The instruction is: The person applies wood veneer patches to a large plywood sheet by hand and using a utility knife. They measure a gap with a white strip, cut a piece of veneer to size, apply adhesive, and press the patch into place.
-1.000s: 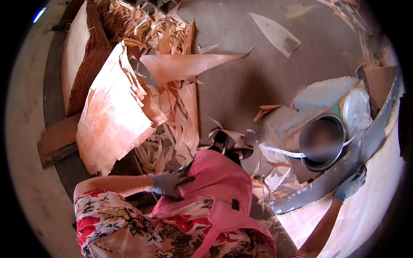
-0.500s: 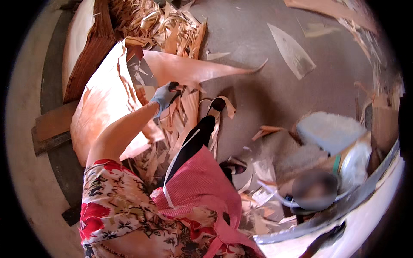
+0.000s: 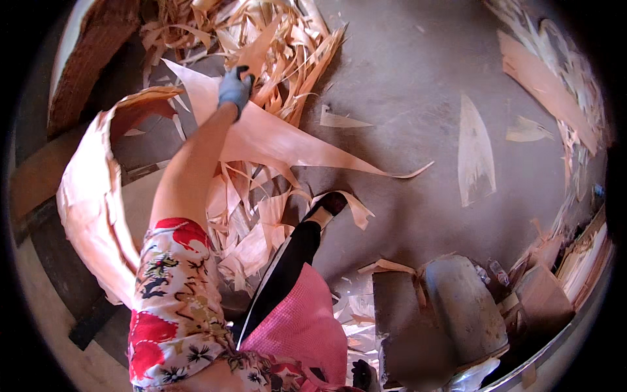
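Note:
My left hand (image 3: 235,90), in a grey-blue glove with black fingertips, is at the upper left with its fingers curled at the far edge of a large, thin wood veneer sheet (image 3: 281,134). The sheet narrows to a long point on the right. Just beyond my fingers rises a heap of torn veneer strips (image 3: 281,59). At the lower edge, beside my pink apron (image 3: 300,326), a dark finger-like shape may be my right hand (image 3: 363,375); most of it is cut off.
A curled stack of veneer (image 3: 88,196) stands left of my arm. More scraps (image 3: 255,235) lie by my foot (image 3: 330,204). A pointed offcut (image 3: 475,150) rests on the grey floor at right. Lower right are a worn grey block (image 3: 460,304) and piled boards.
My left hand has reached farther away, up to the heap, and the left part of the veneer sheet has shifted away with it. The view has tilted, and the curled stack appears farther left.

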Demonstrator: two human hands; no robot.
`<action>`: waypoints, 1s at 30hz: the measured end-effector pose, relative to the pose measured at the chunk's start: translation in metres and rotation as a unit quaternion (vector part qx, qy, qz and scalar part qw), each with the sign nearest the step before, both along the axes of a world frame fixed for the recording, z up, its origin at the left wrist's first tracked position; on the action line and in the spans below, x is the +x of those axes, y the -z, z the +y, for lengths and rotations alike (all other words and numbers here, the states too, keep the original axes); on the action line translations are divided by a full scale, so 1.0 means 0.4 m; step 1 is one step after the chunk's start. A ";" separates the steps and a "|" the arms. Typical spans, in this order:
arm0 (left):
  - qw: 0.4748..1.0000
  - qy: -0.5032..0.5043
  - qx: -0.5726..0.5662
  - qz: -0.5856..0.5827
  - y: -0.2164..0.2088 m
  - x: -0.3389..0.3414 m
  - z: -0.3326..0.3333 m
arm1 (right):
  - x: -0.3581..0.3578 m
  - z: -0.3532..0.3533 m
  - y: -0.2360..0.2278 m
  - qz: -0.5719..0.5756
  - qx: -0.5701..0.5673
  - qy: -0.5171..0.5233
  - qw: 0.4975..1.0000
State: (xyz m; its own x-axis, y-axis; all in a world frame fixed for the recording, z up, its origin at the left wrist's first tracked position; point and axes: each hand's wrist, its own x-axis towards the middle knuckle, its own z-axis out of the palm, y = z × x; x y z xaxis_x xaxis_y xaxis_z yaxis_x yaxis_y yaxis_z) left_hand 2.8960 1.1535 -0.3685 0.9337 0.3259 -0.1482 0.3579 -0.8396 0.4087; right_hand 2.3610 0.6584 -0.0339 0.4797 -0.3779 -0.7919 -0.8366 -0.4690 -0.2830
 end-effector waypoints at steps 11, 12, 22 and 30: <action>0.974 -0.146 -0.020 0.174 0.324 0.149 0.267 | 0.100 0.026 0.150 0.116 0.043 0.001 0.992; 0.976 -0.124 -0.017 0.178 0.335 0.133 0.278 | 0.101 0.017 0.156 0.118 0.045 -0.001 0.992; 0.959 -0.185 -0.186 0.111 0.036 -0.003 0.094 | 0.097 0.017 0.021 0.071 0.067 0.024 0.995; 0.952 0.082 -0.293 -0.026 -0.358 -0.082 -0.114 | 0.081 0.093 -0.080 -0.050 0.088 0.070 0.992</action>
